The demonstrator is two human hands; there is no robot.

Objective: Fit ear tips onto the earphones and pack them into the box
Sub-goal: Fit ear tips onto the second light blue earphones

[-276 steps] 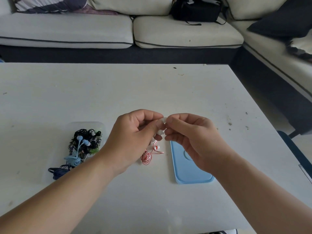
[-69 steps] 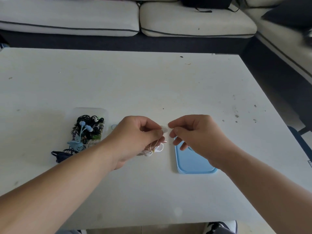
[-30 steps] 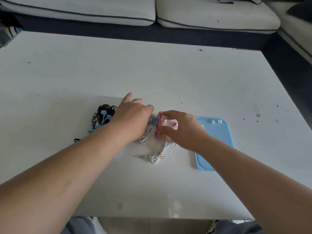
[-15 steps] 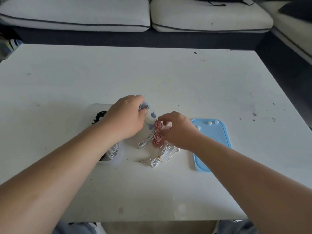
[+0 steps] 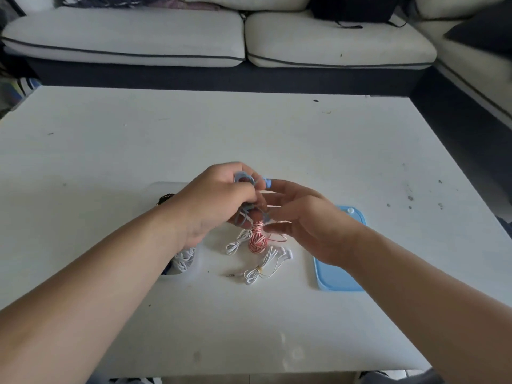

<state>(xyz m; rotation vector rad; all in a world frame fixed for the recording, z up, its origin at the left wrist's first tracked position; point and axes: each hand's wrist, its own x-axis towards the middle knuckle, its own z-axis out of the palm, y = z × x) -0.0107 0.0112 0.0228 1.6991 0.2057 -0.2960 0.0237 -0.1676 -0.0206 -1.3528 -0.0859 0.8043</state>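
My left hand [image 5: 214, 202] grips a coiled pair of blue earphones [image 5: 243, 179] above the table, one blue earbud [image 5: 268, 183] sticking out to the right. My right hand [image 5: 307, 223] is beside it, fingers loosely spread and touching the blue cable. Below them lie a red-and-white coiled pair [image 5: 257, 239] and a white pair [image 5: 266, 266] with its jack pointing left. The clear box [image 5: 191, 261] sits under my left forearm, with white and dark earphones inside. A blue lid [image 5: 336, 278] lies on the right, with a white ear tip [image 5: 350, 210] on its far edge.
The white table [image 5: 249, 134] stretches far beyond the hands, with small dark specks at its right side. A light sofa [image 5: 221, 37] runs along the far edge and down the right side. A dark bag [image 5: 354, 9] rests on the sofa.
My left hand has lifted the blue earphones out of the box area. My right hand has let go of the red-and-white pair and moved up to the blue cable.
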